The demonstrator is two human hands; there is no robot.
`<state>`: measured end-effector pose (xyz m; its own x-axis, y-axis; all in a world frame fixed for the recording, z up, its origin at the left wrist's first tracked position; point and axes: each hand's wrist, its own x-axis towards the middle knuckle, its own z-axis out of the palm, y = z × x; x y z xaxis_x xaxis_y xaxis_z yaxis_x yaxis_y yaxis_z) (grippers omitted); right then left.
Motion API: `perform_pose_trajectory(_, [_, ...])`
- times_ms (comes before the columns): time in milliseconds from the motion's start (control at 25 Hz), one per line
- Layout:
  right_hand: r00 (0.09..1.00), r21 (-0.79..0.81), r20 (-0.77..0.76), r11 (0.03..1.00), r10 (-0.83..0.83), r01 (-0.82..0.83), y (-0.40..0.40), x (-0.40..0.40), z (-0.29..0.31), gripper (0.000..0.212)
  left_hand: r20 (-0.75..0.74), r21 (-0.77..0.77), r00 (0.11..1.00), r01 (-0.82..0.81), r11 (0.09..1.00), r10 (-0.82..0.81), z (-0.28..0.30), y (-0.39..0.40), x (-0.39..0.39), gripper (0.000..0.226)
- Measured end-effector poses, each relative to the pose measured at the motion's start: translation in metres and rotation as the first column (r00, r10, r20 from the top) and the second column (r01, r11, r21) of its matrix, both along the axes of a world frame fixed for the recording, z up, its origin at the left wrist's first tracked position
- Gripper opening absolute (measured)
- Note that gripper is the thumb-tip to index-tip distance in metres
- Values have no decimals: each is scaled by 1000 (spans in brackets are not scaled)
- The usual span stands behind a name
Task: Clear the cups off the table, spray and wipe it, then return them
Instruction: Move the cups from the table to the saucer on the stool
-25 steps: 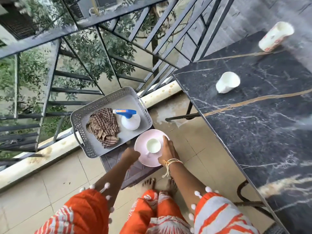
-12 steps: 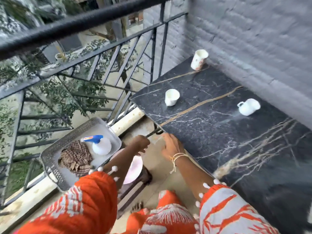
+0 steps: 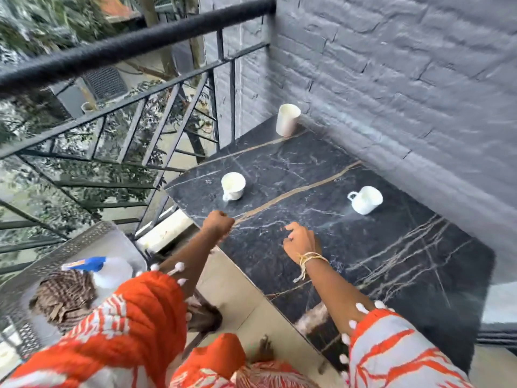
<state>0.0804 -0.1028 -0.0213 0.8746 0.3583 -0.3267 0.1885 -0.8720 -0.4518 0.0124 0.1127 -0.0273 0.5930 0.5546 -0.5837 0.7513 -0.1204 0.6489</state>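
Note:
Three white cups stand on the black marble table (image 3: 397, 264): a tall one (image 3: 288, 120) at the far corner by the wall, a small one (image 3: 233, 186) near the left edge, and a handled one (image 3: 366, 200) to the right. My left hand (image 3: 219, 224) hovers over the table's left edge just below the small cup, curled into a fist and holding nothing. Over the middle of the table, my right hand (image 3: 300, 242) has loosely curled fingers and is empty. Neither hand touches a cup.
A grey perforated tray (image 3: 84, 239) at lower left holds a spray bottle with a blue head (image 3: 98, 268) and a brown checked cloth (image 3: 64, 298). A black metal railing (image 3: 134, 49) runs along the left. A grey brick wall (image 3: 405, 93) backs the table.
Both hands let go of the pink saucer with its cup on the stool and rose over the table's near edge. The view swung from the tray to the table.

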Motion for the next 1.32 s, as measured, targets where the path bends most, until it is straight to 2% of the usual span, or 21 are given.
perform_pose_trajectory(80, [1000, 11, -11, 1000, -28, 28, -4, 16, 1, 31, 16, 25, 996, -90, 996, 90, 0, 2, 15, 30])
perform_pose_trajectory(200, [999, 5, -38, 999, -32, 32, -6, 26, -6, 28, 33, -26, 976, -214, 976, 215, 6, 1, 32, 61])
perform_pose_trajectory(400, [996, -1, -70, 998, -62, 62, 0, 52, -25, 25, 98, 27, 959, -269, 963, 266, -12, 15, 70, 93])
perform_pose_trajectory(520, [989, -5, -103, 995, -103, 103, 5, 64, -32, 24, 121, 36, 949, -296, 954, 290, -19, 20, 87, 94])
perform_pose_trajectory(680, [977, -4, -117, 984, -178, 178, 9, 76, -35, 27, 88, 82, 963, -263, 961, 256, -16, 17, 108, 84])
perform_pose_trajectory(880, [935, 59, -107, 936, -339, 346, -1, 93, -28, 24, 118, 111, 993, -42, 993, 29, -13, -14, 138, 79])
perform_pose_trajectory(960, [884, 79, -70, 881, -462, 467, -15, 106, -21, 22, 149, 98, 985, 68, 993, -82, -9, -34, 159, 78])
perform_pose_trajectory(1040, [796, 73, -35, 792, -605, 605, -32, 121, -16, 22, 178, 75, 967, 170, 983, -181, -6, -53, 180, 78])
perform_pose_trajectory(1200, [518, 132, -74, 507, -852, 852, -59, 148, -20, 47, 195, -20, 924, 339, 941, -329, -12, -83, 216, 79])
perform_pose_trajectory(1320, [338, 172, -148, 313, -929, 934, -73, 174, -26, 65, 198, -71, 901, 406, 911, -386, -23, -95, 233, 83])
